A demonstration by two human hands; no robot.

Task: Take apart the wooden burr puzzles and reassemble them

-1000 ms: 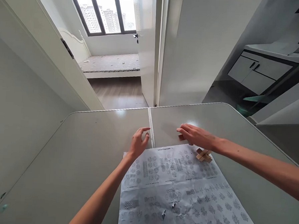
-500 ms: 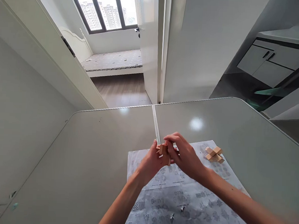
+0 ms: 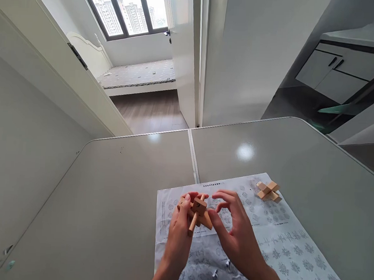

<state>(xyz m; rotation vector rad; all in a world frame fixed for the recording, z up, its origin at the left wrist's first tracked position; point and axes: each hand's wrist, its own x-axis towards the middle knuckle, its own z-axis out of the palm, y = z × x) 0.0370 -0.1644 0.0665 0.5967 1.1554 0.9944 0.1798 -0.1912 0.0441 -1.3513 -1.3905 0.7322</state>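
Observation:
A wooden interlocking puzzle (image 3: pixel 200 206), made of light brown blocks with a round rod running through it, is held up over the printed sheet. My left hand (image 3: pixel 178 235) is closed around its left side, thumb on top. The block facing me carries a small dark mark. Just right of the puzzle, my right hand (image 3: pixel 238 239) has its fingers curved and spread with nothing between them. Its thumb tip is close to the puzzle's right side; I cannot tell whether it touches. Part of the puzzle is hidden behind my left fingers.
A large paper sheet (image 3: pixel 294 241) with printed puzzle diagrams lies on the grey table (image 3: pixel 124 203). Near its right edge sits a cross-shaped wooden block assembly (image 3: pixel 268 191). Torn spots (image 3: pixel 215 275) show in the paper near me. Beyond the table is an open door (image 3: pixel 182 52).
Both hands have come lower and nearer to me with the puzzle. My right hand has moved off it and its fingers have spread. The puzzle is turned, showing its rod and marked block.

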